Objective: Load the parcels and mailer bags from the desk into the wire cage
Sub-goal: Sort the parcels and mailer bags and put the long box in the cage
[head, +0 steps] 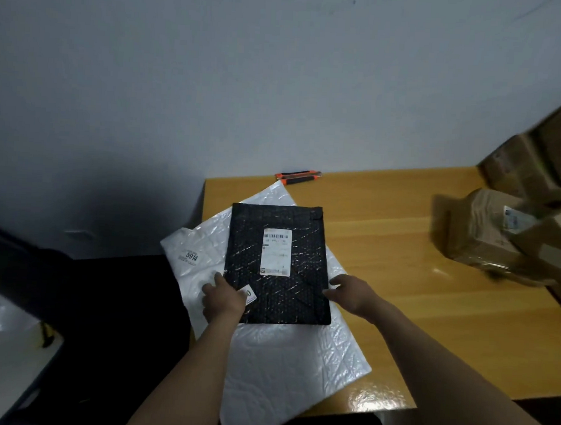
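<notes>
Lying askew at the left end of the glossy wooden counter (384, 250), one white mailer (280, 368) of crinkled bubble plastic overhangs the edge. The left hand (224, 298) rests on it, fingers flat beside the lower left corner of one black mailer (287, 297). That mailer is rectangular and dimpled and is stacked on top; whether the hand pinches it, I cannot tell. The right hand (349, 295) touches its right edge with loose, parted fingers. Two orange-and-black knives (299, 177) lie at the back. At least two blurred, taped cardboard parcels (486, 236) sit far right.
</notes>
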